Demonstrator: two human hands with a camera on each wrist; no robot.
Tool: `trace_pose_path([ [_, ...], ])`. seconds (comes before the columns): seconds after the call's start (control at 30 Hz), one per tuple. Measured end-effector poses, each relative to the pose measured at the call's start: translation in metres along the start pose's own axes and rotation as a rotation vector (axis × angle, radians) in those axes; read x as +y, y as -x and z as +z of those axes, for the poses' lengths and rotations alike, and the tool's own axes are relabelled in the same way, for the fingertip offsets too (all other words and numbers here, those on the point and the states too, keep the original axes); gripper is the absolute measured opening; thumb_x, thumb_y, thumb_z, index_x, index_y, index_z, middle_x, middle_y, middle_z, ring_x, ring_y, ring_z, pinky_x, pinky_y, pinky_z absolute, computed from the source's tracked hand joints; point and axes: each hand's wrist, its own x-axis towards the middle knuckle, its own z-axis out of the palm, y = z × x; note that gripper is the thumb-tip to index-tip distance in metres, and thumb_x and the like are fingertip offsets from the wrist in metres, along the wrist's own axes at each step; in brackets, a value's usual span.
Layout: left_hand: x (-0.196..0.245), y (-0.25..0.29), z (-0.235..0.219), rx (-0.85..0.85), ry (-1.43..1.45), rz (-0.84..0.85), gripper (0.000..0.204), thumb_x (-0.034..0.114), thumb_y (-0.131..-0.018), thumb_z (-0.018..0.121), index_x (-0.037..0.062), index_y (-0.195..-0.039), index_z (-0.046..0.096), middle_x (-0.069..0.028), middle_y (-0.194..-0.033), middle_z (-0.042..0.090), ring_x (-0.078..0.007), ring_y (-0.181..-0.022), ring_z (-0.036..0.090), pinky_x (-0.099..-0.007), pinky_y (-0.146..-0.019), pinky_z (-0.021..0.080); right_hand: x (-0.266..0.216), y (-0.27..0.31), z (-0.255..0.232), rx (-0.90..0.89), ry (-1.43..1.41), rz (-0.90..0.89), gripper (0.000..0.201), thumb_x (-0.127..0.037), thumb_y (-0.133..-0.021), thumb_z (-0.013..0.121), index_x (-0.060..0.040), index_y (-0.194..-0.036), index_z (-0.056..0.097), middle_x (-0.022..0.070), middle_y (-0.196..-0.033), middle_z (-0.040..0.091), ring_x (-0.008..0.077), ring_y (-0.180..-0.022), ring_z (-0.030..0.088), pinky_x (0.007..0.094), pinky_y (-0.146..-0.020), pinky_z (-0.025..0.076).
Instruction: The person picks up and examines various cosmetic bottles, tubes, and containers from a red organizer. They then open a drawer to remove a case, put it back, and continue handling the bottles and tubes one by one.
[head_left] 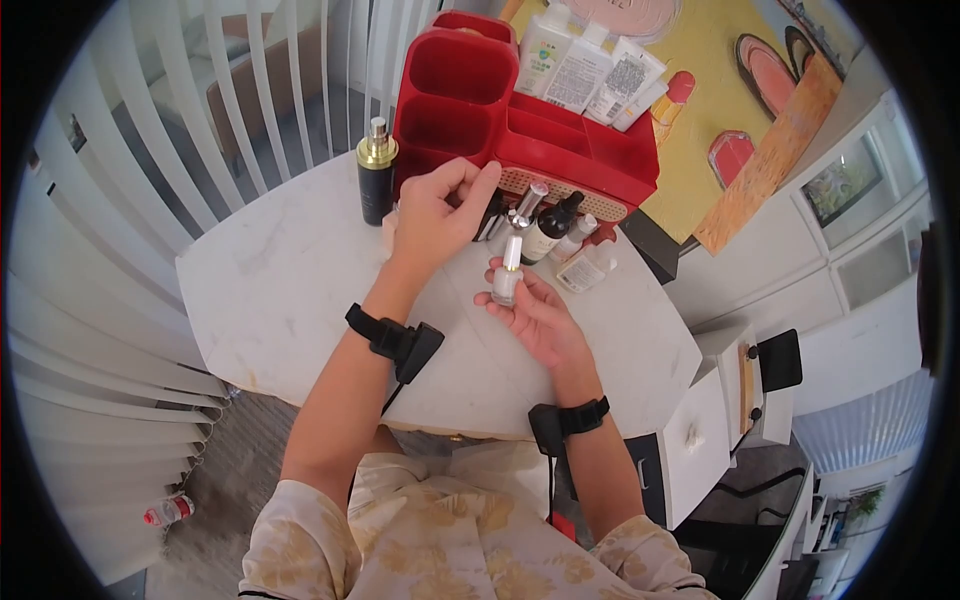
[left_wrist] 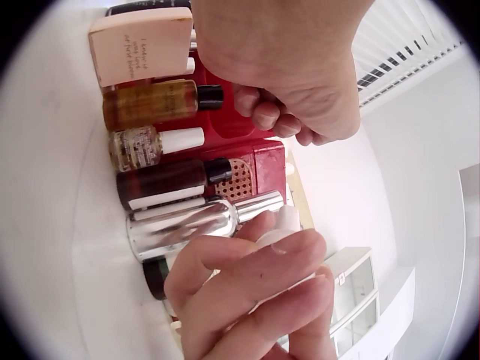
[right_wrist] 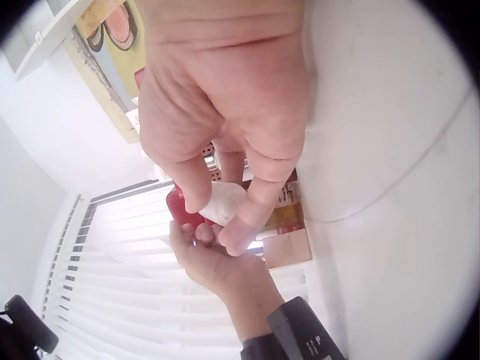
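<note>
A small pale bottle with a white cap (head_left: 506, 286) is held upright by my right hand (head_left: 545, 325), between thumb and fingers. The right wrist view shows the bottle's pale base (right_wrist: 223, 202) between the fingertips of that hand (right_wrist: 225, 105). Up and to the left of the bottle, my left hand (head_left: 435, 220) is raised over the table by the red organizer (head_left: 560, 150), apart from the right. Its fingers are curled, with nothing visible in them, as the left wrist view of this hand (left_wrist: 289, 82) also shows. Part of its palm is hidden.
Along the organizer's front stand a silver bottle (left_wrist: 180, 229), a dark dropper bottle (head_left: 550, 228), an amber bottle (left_wrist: 150, 103) and a pink box (left_wrist: 142, 49). A black bottle with a gold collar (head_left: 377, 175) stands at the left. White tubes (head_left: 625, 80) fill the organizer's back. The marble table (head_left: 270, 260) has a curved edge.
</note>
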Motion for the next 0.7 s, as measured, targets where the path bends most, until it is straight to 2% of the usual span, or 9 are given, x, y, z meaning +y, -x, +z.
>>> trace_pose_path([
  [0.13,-0.001,0.0,-0.001,-0.008,-0.014,-0.006,0.031,0.015,-0.095,0.072,-0.0008,-0.071,0.06,0.0031,-0.054,0.044,-0.0041,-0.054,0.036,-0.0261,-0.048,0.032,-0.001,0.0,0.005,-0.018,-0.076,-0.075,0.049,-0.019,-0.103,0.06,0.003,-0.145,0.047,0.0113,-0.13,0.06,0.0251,-0.117,0.063,0.0359,-0.099,0.053],
  [0.23,0.001,0.0,-0.001,-0.01,-0.016,-0.011,0.033,0.015,-0.096,0.071,-0.0007,-0.07,0.058,0.0029,-0.054,0.044,-0.0043,-0.054,0.036,-0.0262,-0.048,0.032,-0.008,-0.003,0.016,0.025,-0.048,-0.183,0.047,-0.019,-0.102,0.062,0.0005,-0.142,0.05,0.0113,-0.129,0.061,0.0213,-0.112,0.061,0.0342,-0.095,0.051],
  [0.33,0.003,0.0,-0.002,-0.016,-0.003,-0.018,0.033,0.015,-0.096,0.071,-0.0008,-0.07,0.058,0.0027,-0.054,0.044,-0.0047,-0.054,0.035,-0.0262,-0.048,0.032,-0.039,-0.007,0.031,0.012,0.114,-0.257,0.043,-0.019,-0.101,0.063,-0.0017,-0.139,0.054,0.0105,-0.126,0.064,0.0186,-0.107,0.061,0.0323,-0.093,0.05],
  [0.47,0.006,-0.001,-0.002,-0.037,-0.003,-0.048,0.034,0.016,-0.096,0.071,-0.0012,-0.07,0.057,0.0023,-0.055,0.044,-0.0052,-0.055,0.035,-0.027,-0.049,0.032,-0.093,-0.02,0.066,0.231,0.411,-0.388,0.038,-0.012,-0.097,0.07,-0.002,-0.132,0.058,0.0091,-0.119,0.069,0.0167,-0.108,0.066,0.0316,-0.094,0.052],
  [0.57,0.013,0.0,-0.004,-0.041,-0.019,-0.048,0.035,0.017,-0.097,0.071,-0.0018,-0.071,0.057,0.002,-0.055,0.044,-0.0057,-0.055,0.035,-0.028,-0.05,0.032,-0.13,-0.038,0.074,0.331,0.639,-0.477,0.037,-0.007,-0.094,0.073,-0.001,-0.128,0.06,0.0093,-0.115,0.071,0.0171,-0.107,0.068,0.0312,-0.095,0.053],
  [0.7,0.011,0.0,-0.006,-0.068,-0.062,-0.048,0.03,0.017,-0.098,0.07,0.0004,-0.074,0.063,0.0069,-0.059,0.048,-0.0015,-0.058,0.038,-0.0236,-0.051,0.031,-0.167,-0.072,0.076,0.399,0.891,-0.543,0.036,-0.011,-0.089,0.079,-0.0004,-0.12,0.064,0.0095,-0.112,0.073,0.0144,-0.103,0.068,0.0281,-0.094,0.052],
])
